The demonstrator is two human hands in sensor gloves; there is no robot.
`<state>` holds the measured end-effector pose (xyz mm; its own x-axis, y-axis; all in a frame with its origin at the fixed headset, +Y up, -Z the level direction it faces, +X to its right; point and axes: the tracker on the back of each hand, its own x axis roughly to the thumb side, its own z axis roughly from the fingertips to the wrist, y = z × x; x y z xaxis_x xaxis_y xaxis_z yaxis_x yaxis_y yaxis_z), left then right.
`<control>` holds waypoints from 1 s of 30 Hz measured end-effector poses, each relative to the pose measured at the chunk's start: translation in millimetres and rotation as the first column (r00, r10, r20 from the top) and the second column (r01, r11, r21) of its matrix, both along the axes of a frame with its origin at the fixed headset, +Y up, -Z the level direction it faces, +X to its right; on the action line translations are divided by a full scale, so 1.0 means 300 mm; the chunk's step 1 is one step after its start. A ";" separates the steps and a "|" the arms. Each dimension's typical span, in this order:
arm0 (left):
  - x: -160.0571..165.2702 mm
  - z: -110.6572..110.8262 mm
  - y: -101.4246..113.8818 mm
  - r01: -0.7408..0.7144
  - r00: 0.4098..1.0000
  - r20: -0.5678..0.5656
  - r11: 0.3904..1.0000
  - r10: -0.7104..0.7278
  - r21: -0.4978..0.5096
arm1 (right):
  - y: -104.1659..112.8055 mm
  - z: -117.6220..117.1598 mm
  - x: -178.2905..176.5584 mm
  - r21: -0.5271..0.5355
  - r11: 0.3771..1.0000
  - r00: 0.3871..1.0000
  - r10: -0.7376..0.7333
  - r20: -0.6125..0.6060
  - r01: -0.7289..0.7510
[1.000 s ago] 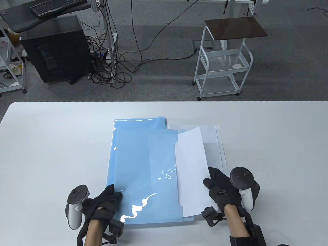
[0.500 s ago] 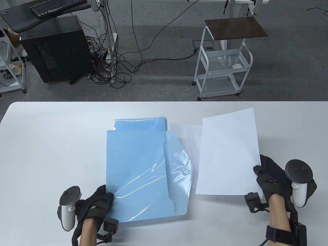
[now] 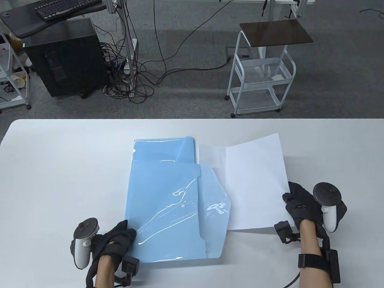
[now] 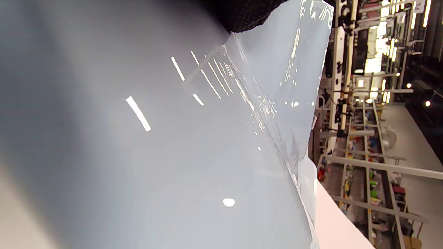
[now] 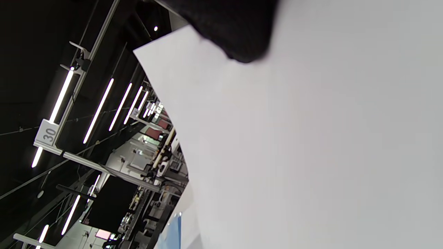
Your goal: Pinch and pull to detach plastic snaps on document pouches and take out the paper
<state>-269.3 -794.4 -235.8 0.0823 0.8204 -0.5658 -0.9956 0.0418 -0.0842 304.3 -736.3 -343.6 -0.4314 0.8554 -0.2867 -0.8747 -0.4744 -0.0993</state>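
Note:
A light blue plastic document pouch (image 3: 168,213) lies on top of a stack of more blue pouches (image 3: 163,150), its flap (image 3: 216,210) open to the right with the snap unfastened. My left hand (image 3: 118,237) grips the pouch's near left corner; in the left wrist view the pouch (image 4: 173,145) fills the frame under a fingertip (image 4: 242,14). My right hand (image 3: 298,202) pinches the right edge of a white paper sheet (image 3: 255,183), held out of the pouch and slanting over other sheets (image 3: 211,153). The right wrist view is mostly filled by the sheet (image 5: 311,145).
The white table (image 3: 60,168) has free surface left and right of the pouches. Beyond its far edge stand a white rolling cart (image 3: 261,78), a black computer case (image 3: 66,57) and tangled cables (image 3: 132,78) on the floor.
The right hand drew the sheet fully out of the pouch to the right, then swung it back left and lower. The pouch flap fell open, and the left hand shifted slightly with the pouch.

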 end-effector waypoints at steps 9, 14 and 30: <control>0.005 -0.003 0.007 -0.017 1.000 0.012 1.000 0.017 0.000 | -0.058 -0.105 -0.097 -0.027 0.999 0.997 -0.046 -0.059 0.044; 0.006 -0.008 0.008 -0.018 1.000 0.021 1.000 0.018 -0.001 | -0.100 -0.139 -0.134 -0.043 0.997 0.995 -0.071 -0.070 0.068; 0.013 -0.016 0.006 -0.013 0.999 0.038 1.000 0.013 -0.001 | -0.121 -0.152 -0.154 -0.072 0.997 0.992 -0.031 -0.120 0.022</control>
